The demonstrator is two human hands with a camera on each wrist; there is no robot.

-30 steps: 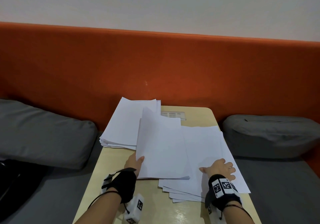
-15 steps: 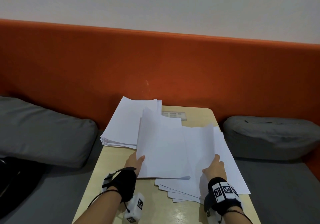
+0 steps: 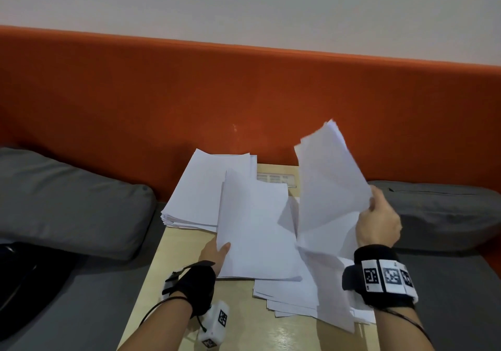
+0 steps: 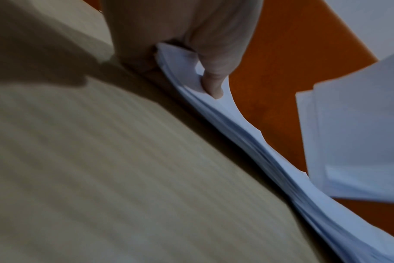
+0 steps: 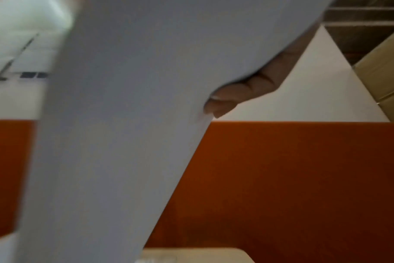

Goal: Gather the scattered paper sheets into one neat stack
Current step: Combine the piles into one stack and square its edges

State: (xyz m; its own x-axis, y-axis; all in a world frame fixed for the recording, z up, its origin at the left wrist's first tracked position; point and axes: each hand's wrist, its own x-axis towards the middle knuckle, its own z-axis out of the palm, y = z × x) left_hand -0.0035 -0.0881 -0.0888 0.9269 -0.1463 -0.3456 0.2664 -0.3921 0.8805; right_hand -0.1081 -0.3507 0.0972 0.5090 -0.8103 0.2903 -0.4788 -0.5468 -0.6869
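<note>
Grey cushion (image 3: 67, 201) lies at far left against the orange padded backrest (image 3: 135, 101). Next comes the pale wood-grain worktop (image 3: 173, 274), which carries all the paper.

At its far left corner sits a thick stack of white sheets (image 3: 200, 190), its near-left edge overhanging the worktop. Overlapping that stack on the right is a thinner bundle of sheets (image 3: 254, 231). My left hand (image 3: 214, 253) grasps this bundle at its near-left corner: the left wrist view shows my thumb (image 4: 214, 83) pressed on top of the corner, with the other fingers beneath and mostly hidden. The bundle's near edge is raised slightly off the worktop.

Right of centre, a loose fan of sheets (image 3: 295, 296) lies spread on the near part of the worktop, edges uneven and partly under the held bundle.

Above that fan, my right hand (image 3: 378, 223) is raised off the worktop and grips a few lifted sheets (image 3: 328, 185) by their right edge. They stand nearly upright, top corner tilted toward the backrest, and are blurred. The right wrist view shows my fingers (image 5: 254, 85) curled behind the paper. The exact count of sheets cannot be told.

A second grey cushion (image 3: 444, 209) lies at far right.
</note>
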